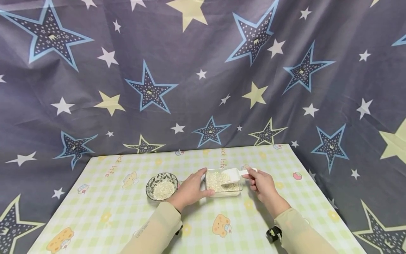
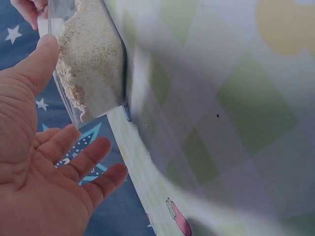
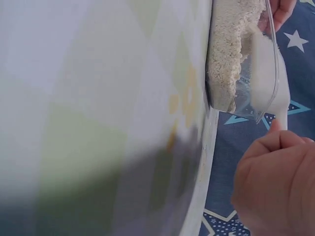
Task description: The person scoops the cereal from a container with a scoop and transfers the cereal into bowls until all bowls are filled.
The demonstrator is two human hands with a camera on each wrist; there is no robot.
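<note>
My right hand (image 1: 264, 185) grips the handle of a white scoop (image 1: 233, 175). The scoop's bowl dips into pale flaky grain, like oats (image 1: 217, 180), inside a clear rectangular container (image 1: 226, 194). In the right wrist view the scoop (image 3: 266, 73) leans inside the transparent wall. At the container's left end, my left hand (image 1: 190, 190) holds it between thumb and forefinger, one at each corner. The left wrist view shows the thumb (image 2: 42, 61) on the rim, the other fingers loosely bent and apart. Left of this hand sits a round patterned bowl (image 1: 152, 195) with the same grain in it.
A checked, cartoon-printed cloth (image 1: 127, 215) covers the table. Behind it and along both sides hangs a dark curtain (image 1: 190, 70) with stars, close to the table's edges. The bowl stands very near the left wrist.
</note>
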